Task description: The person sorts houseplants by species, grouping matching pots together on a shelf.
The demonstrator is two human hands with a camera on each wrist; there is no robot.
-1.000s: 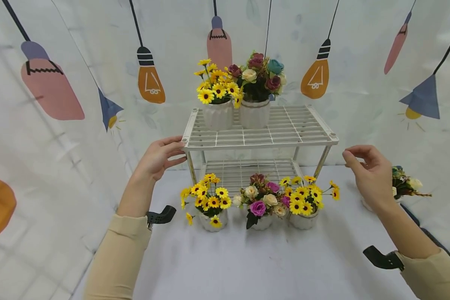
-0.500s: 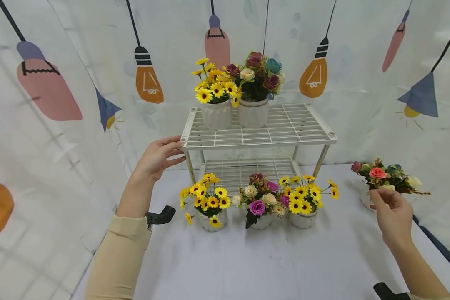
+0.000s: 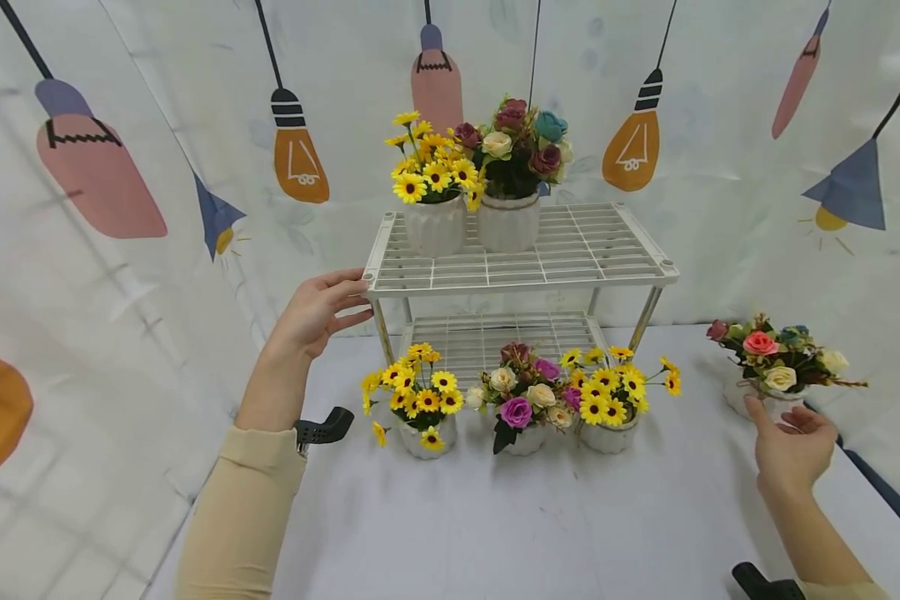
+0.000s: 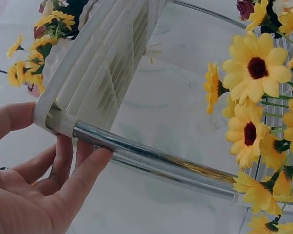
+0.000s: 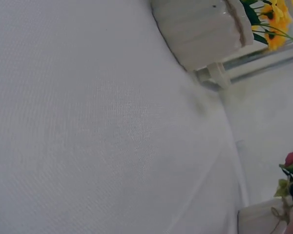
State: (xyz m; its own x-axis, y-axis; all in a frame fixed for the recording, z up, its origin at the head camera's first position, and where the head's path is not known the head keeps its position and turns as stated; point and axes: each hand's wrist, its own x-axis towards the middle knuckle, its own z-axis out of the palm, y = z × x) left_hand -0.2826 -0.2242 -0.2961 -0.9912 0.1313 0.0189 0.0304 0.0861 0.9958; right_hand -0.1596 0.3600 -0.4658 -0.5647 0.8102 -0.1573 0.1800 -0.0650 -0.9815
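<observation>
White two-tier wire rack (image 3: pixel 570 250) on white worktop (image 3: pixel 532 517): left hand (image 3: pixel 317 312), fingers relaxed, touching its front-left corner. White ribbed pot of mixed roses (image 3: pixel 772 371) at right edge: right hand (image 3: pixel 791 446) spread, fingertips just beside pot.

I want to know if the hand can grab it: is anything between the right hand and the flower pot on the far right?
Nothing visible is. The right hand is open just in front of the rose pot, with only bare tabletop around.
</observation>
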